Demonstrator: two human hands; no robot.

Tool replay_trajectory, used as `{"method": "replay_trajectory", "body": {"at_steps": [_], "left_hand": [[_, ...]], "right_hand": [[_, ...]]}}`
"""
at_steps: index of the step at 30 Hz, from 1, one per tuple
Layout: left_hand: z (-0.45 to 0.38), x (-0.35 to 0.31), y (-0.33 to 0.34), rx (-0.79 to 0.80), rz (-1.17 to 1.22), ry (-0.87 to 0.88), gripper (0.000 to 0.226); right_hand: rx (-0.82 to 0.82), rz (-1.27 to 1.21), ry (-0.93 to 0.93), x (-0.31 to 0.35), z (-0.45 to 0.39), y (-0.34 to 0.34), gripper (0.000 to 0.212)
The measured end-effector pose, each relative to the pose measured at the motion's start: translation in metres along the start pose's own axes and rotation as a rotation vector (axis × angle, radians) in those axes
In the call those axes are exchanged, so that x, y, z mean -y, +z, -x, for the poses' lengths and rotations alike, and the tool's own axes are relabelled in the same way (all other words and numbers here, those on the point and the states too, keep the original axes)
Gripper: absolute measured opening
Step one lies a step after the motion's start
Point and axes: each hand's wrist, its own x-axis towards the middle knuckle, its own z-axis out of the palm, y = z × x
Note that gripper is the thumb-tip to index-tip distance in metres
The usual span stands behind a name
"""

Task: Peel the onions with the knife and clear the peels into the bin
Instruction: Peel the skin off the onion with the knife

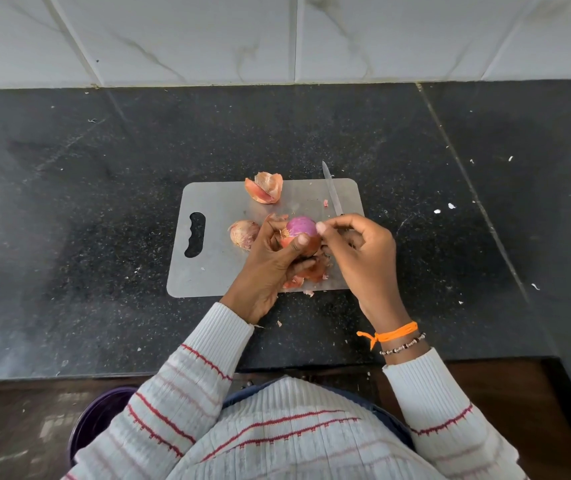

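Left hand (270,258) gripping onion (299,230); right hand (356,247) pinching its skin while holding knife (332,190). Risk: blade nicking fingers.

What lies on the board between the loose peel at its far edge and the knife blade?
In the head view, bare cutting board separates the loose peel from the knife; one tiny pink scrap lies beside the blade.

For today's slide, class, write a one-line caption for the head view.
Left hand holds a half-peeled onion over the board while the right hand pinches its skin; knife in it.
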Motion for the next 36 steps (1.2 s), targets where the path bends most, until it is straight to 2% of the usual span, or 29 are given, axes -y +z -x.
{"method": "replay_trajectory", "body": {"at_steps": [5,7,11,15,19,30,36], "left_hand": [[-0.002,0.004,0.001,-0.014,-0.039,0.013,0.077],[-0.002,0.005,0.0,-0.03,-0.044,0.008,0.072],[-0.002,0.003,-0.003,0.005,-0.003,-0.01,0.052],[-0.003,0.004,-0.004,0.021,0.007,0.009,0.038],[-0.003,0.004,-0.003,0.026,0.01,0.034,0.038],[-0.004,0.004,-0.005,-0.009,-0.057,0.015,0.045],[-0.004,0.003,-0.005,0.012,-0.046,-0.012,0.046]], "right_hand": [[-0.051,0.143,-0.127,-0.002,-0.001,0.005,0.005],[-0.052,0.22,-0.158,-0.008,-0.002,0.006,0.004],[-0.062,0.315,-0.095,-0.02,-0.007,0.002,0.002],[-0.064,0.212,-0.037,-0.015,-0.007,-0.003,0.012],[-0.015,0.09,-0.053,-0.002,-0.002,-0.001,0.009],[-0.03,0.224,-0.088,-0.005,-0.005,0.0,0.004],[-0.019,0.202,-0.075,-0.011,-0.008,-0.001,0.005]]}}
